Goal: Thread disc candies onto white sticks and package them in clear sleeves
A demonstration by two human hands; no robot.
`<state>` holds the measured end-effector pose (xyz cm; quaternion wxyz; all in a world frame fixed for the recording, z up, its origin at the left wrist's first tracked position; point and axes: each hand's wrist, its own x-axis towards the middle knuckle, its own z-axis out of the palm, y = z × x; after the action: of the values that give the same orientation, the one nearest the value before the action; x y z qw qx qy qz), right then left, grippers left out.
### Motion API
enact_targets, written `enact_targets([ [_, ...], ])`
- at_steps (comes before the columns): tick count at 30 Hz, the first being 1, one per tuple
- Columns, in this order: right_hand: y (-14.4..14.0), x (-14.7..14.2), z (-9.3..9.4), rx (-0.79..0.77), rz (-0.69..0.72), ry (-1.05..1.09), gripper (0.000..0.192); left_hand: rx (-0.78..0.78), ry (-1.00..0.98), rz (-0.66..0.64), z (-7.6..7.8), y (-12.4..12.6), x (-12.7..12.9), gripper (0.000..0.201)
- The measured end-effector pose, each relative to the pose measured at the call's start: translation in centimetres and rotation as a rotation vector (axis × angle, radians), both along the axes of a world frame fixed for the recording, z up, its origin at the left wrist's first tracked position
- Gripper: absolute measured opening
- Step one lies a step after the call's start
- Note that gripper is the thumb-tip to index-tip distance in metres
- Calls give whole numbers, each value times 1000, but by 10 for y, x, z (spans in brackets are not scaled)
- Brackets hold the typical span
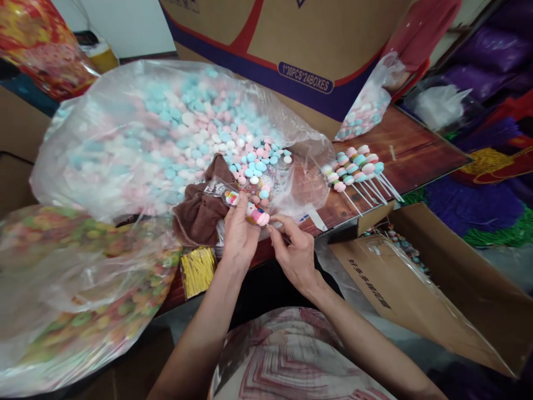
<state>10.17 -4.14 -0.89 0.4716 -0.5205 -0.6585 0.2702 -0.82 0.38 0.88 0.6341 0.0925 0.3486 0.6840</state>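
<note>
Head view | carton [291, 39] reads "1*30PCS*24BOXES" (blue band) | both hands pinch candy skewer [254, 211], left hand [239, 230], right hand [293, 250]

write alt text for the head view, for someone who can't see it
The person's left hand holds a candy skewer in a clear printed wrapper while the right hand pinches its lower end, over a wooden table. Behind lie a big clear bag of pink, blue and white candies, a brown cloth and a row of finished skewers.
</note>
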Motion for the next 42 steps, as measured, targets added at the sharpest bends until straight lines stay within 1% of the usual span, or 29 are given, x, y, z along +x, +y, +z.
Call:
enact_targets([
  [5, -7, -3, -4, -16, 3, 45, 27, 2, 30, 71, -2, -1, 6, 32],
  [9, -11, -3, -10, 36, 28, 17, 30, 3, 69, 124, -3, -3, 10, 33],
  [12, -11, -3, -15, 40, 80, -60, 36, -7, 93, 105, -6, -5, 13, 34],
  [15, -6, -5, -18, 13, 77, -99, 36, 22, 75, 34, -10, -9, 19, 32],
  [17, -2, -7, -16, -26, 53, -69, 34, 54, 47, -21, -14, -12, 22, 31],
  [19, 0, -6, -10, -67, 64, -40, 33, 71, 32, -52, -15, -12, 21, 31],
  [22, -3, 2, 2, -80, 99, -31, 31, 57, 29, -48, -13, -8, 12, 30],
  [24, -6, 12, 8, -129, 97, -29, 26, 40, 30, -42, -10, -5, 5, 29],
  [26, -9, 21, 10, -253, 147, 27, 22, 22, 41, -60, -8, -5, 2, 28],
  [29, -10, 26, 8, -459, 273, 246, 29, -10, 59, -119, -8, -9, 5, 28],
  [31, -10, 22, 6, -515, 269, 382, 28, -3, 56, -151, -9, -14, 9, 29],
  [35, -9, 6, 2, -471, 185, 489, 28, 32, 69, -200, -12, -23, 16, 29],
  [39, -2, -3, -1, -438, 121, 558, 28, 47, 113, -152, -13, -26, 17, 27],
  [40, 0, -4, -2, -437, 113, 575, 28, 58, 116, -158, -14, -27, 17, 26],
  [42, 1, -3, -2, -442, 114, 598, 28, 71, 107, -209, -14, -29, 14, 26],
])
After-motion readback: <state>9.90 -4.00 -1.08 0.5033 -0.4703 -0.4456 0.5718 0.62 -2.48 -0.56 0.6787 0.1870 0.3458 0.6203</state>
